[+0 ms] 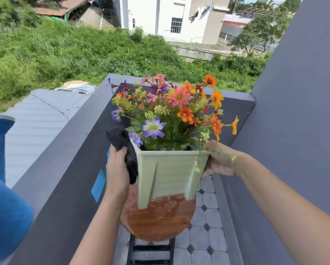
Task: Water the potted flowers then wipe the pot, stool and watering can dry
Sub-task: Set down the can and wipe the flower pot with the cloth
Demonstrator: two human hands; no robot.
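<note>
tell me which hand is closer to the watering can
Left. The left hand presses a black cloth on the pot, on the side toward the watering can; the right hand holds its opposite rim.

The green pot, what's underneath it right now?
A round wooden stool, its seat wet-looking. The left hand, gripping a cloth, and the right hand hold the pot over it. The pot hides the seat's far part, so contact cannot be told.
</note>
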